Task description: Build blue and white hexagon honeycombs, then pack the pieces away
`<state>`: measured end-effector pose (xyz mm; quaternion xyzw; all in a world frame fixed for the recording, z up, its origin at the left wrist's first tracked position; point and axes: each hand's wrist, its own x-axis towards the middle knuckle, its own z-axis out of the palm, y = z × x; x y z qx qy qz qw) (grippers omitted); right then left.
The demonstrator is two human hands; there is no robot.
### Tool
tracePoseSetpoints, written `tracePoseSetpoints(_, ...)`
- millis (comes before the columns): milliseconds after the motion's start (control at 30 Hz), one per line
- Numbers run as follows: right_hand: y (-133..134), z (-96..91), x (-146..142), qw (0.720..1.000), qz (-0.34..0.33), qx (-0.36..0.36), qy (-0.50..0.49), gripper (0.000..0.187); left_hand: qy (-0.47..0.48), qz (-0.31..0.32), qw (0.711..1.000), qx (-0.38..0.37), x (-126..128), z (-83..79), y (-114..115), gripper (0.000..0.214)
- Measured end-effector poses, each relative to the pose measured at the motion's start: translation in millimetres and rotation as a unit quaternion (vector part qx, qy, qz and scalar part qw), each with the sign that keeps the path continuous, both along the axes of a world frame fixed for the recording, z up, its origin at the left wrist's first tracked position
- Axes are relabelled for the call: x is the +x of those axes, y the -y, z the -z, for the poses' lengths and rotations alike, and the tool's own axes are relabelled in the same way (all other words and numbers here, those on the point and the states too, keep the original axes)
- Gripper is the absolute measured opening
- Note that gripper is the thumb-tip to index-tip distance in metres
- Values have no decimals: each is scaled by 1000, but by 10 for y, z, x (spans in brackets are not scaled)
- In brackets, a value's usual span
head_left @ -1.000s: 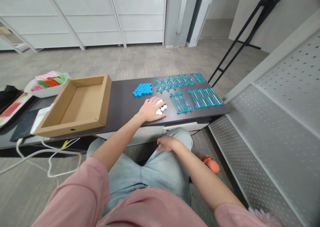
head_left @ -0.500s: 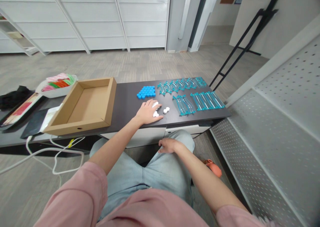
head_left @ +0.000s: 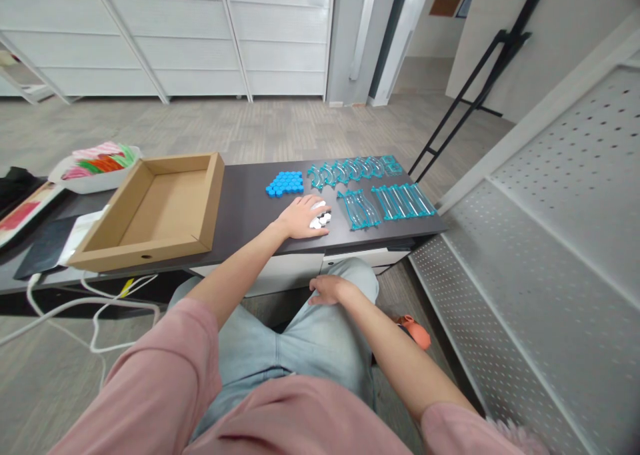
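My left hand [head_left: 300,218] lies palm down on the dark table [head_left: 245,208], fingers stretched flat over a small cluster of white hexagon pieces [head_left: 320,219]. A patch of blue hexagon pieces [head_left: 285,182] sits just behind the hand. To the right lie rows of clear teal track pieces: curved ones [head_left: 350,170] at the back, wavy ones [head_left: 360,209] and straight ones [head_left: 404,200] nearer. My right hand [head_left: 327,289] rests open on my knee, below the table edge, holding nothing.
An open cardboard tray [head_left: 155,208] stands on the table's left half. Beyond it is a white dish of coloured pieces [head_left: 95,165]. White cables [head_left: 95,308] hang below the table. A perforated metal panel [head_left: 540,255] leans at the right, by a black stand [head_left: 470,88].
My left hand slid left and then back right over the white pieces, gathering them into a tighter cluster. The right hand stayed on my knee.
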<state>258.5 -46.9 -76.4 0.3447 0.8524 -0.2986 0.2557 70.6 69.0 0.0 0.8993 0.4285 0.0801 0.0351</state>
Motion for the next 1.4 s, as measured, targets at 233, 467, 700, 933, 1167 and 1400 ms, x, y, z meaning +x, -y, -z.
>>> tracePoseSetpoints(233,-23,47,8,1000,-1,-9,-17,46,-20,43,999,-11,9,-28,-73,86)
tracePoseSetpoints(467,-46,105,39,999,17,4,-44,52,-29,67,997,6,2,-22,-111,92)
tracePoseSetpoints(700,-55,144,52,998,17,18,-63,52,69,36,995,63,-150,18,40,111)
tracePoseSetpoints(933,-48,133,93,992,22,41,-120,38,124,-146,980,48,-565,183,435,121)
tracePoseSetpoints(1167,106,-148,-45,972,-14,49,-228,21,68,-205,976,-8,-615,202,720,97)
tracePoseSetpoints(1400,129,-548,-31,796,72,346,-491,21,65,-170,983,-38,-584,114,742,82)
